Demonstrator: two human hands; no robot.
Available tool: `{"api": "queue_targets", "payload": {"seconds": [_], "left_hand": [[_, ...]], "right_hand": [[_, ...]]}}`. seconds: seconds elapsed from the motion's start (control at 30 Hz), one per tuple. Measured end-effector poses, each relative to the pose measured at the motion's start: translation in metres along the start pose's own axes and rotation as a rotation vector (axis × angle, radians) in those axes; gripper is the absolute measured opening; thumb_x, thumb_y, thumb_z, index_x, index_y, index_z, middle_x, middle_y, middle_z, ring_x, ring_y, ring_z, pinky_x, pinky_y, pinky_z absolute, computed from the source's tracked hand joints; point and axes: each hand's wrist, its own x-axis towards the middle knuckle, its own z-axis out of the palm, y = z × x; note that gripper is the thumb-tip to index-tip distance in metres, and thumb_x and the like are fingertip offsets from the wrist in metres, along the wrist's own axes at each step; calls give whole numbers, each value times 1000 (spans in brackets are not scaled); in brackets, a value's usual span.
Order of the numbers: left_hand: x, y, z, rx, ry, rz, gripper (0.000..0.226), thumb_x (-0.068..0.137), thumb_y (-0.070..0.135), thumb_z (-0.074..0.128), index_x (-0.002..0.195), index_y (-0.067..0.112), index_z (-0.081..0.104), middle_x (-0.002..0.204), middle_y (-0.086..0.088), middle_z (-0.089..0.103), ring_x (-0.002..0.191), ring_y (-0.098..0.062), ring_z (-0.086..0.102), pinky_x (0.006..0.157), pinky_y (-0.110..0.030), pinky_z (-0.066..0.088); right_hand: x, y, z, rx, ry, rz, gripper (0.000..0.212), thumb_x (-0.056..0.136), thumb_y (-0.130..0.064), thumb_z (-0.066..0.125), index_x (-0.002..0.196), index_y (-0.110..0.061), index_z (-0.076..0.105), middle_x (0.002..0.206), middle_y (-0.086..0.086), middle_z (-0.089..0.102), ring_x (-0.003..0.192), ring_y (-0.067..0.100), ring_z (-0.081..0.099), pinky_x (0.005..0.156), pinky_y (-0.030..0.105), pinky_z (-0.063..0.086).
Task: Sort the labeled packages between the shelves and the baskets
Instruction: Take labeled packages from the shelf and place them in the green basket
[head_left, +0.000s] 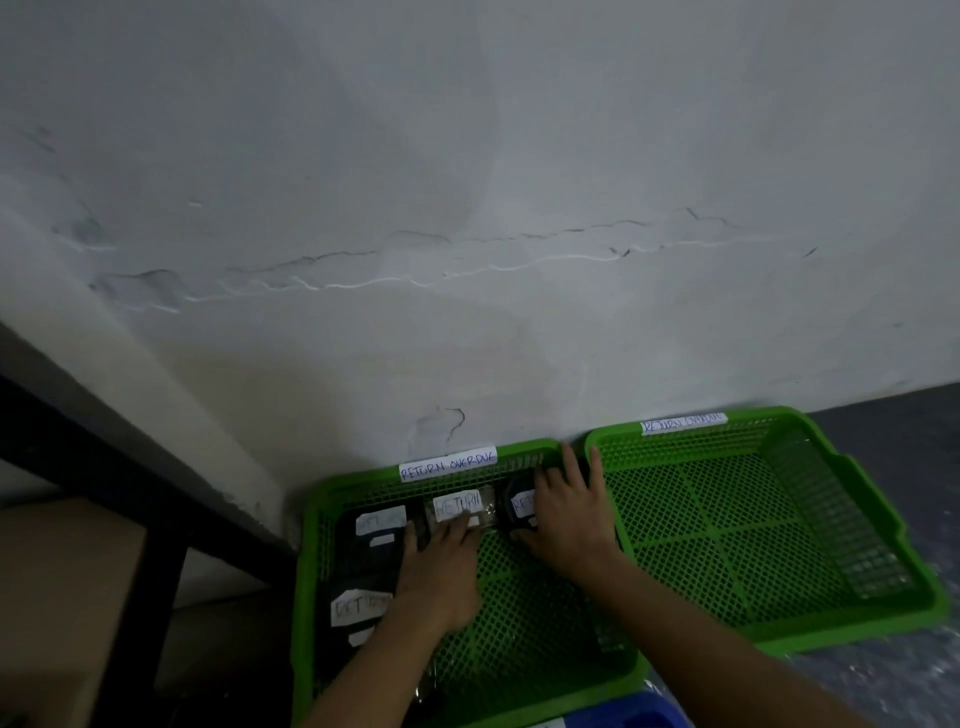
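Two green mesh baskets sit side by side on the floor against a cracked white wall, their near sides touching. The left basket (311, 571) carries a white paper strip on its far rim reading "RETURN OVERDUE" (448, 464); the right basket (857, 519) has a similar strip (682, 423), its writing too blurred to be sure of. The right basket shows only bare mesh.

Inside the left basket lie several dark packages with white labels. One package (382, 522) lies at the far left, another (358, 610) nearer along the left wall, a clear-wrapped one (457, 505) marked "RETURN" in the far middle, and a dark round one (519, 506) at the far right corner.

The left hand (434, 566) lies flat, fingers stretched, fingertips touching the near edge of the clear-wrapped package. The right hand (569, 512) is spread open over the round package, fingers reaching the basket's far rim; whether it grips anything I cannot tell.

A dark shelf frame (130, 493) stands to the left, and something blue (623, 714) peeks in at the bottom edge.
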Motion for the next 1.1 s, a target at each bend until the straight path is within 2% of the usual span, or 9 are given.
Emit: {"api": "queue_targets", "payload": {"seconds": [0.17, 0.37, 0.53, 0.63, 0.7, 0.83, 0.97, 1.03, 1.1], "left_hand": [[0, 0, -2, 1, -15, -3, 80, 88, 25, 56, 155, 23, 12, 163, -1, -2, 149, -17, 5, 115, -59, -11], [2, 2, 3, 109, -13, -10, 82, 89, 24, 57, 155, 17, 9, 163, -3, -4, 150, -21, 5, 115, -61, -8], [2, 4, 2, 121, -10, -21, 83, 88, 25, 59, 155, 17, 10, 163, -5, -2, 149, -21, 6, 114, -60, -10], [-4, 8, -6, 122, 21, -25, 82, 87, 24, 59, 154, 16, 15, 162, -8, 6, 149, -21, 9, 115, -58, -10], [-14, 9, -12, 108, 50, -28, 80, 86, 23, 59, 154, 16, 16, 162, -8, 8, 149, -21, 10, 115, -56, -10], [-41, 10, -25, 57, 108, -44, 72, 90, 26, 54, 152, 17, 20, 161, -6, 13, 148, -20, 14, 117, -54, -7], [-74, 14, -39, 1, 168, -48, 63, 90, 29, 53, 148, 19, 29, 156, -3, 26, 144, -19, 24, 119, -52, 1], [-92, 17, -45, -42, 195, -46, 61, 89, 29, 51, 147, 21, 32, 153, -1, 32, 140, -20, 31, 118, -50, 13], [-112, 22, -52, -69, 227, -31, 59, 89, 29, 49, 145, 21, 34, 149, -1, 37, 133, -21, 40, 111, -45, 31]], "right_hand": [[2, -7, -3, -35, -38, 28, 87, 85, -72, 42, 143, -6, 42, 148, 14, 43, 150, 37, 4, 113, 66, -12], [8, -22, -4, -27, -109, 81, 71, 88, -61, 51, 137, -9, 48, 150, 18, 38, 148, 43, 1, 111, 71, -6], [9, -14, 0, -45, -93, 71, 87, 84, -71, 47, 143, -7, 41, 152, 17, 35, 149, 39, 3, 112, 69, -6], [3, -5, -4, -8, -33, 33, 101, 82, -72, 51, 150, -2, 27, 156, 18, 28, 150, 36, 6, 116, 62, -6], [-10, 3, -7, 30, 2, 12, 99, 85, -66, 52, 151, 0, 19, 158, 17, 22, 150, 34, 3, 118, 59, -7], [-42, 22, -15, 200, 29, 61, 74, 92, -38, 51, 153, -8, 20, 160, 12, 21, 151, 30, 0, 118, 55, -8], [-74, 33, -29, 431, 31, 150, 66, 87, -26, 49, 149, -20, 29, 154, 7, 32, 149, 28, 15, 120, 54, 3], [-90, 32, -39, 505, 23, 179, 56, 83, -25, 49, 139, -21, 42, 141, 6, 45, 139, 29, 32, 119, 52, 17], [-102, 30, -46, 588, -7, 194, 45, 76, -27, 46, 120, -24, 52, 121, 4, 56, 122, 27, 48, 109, 47, 35]]}}
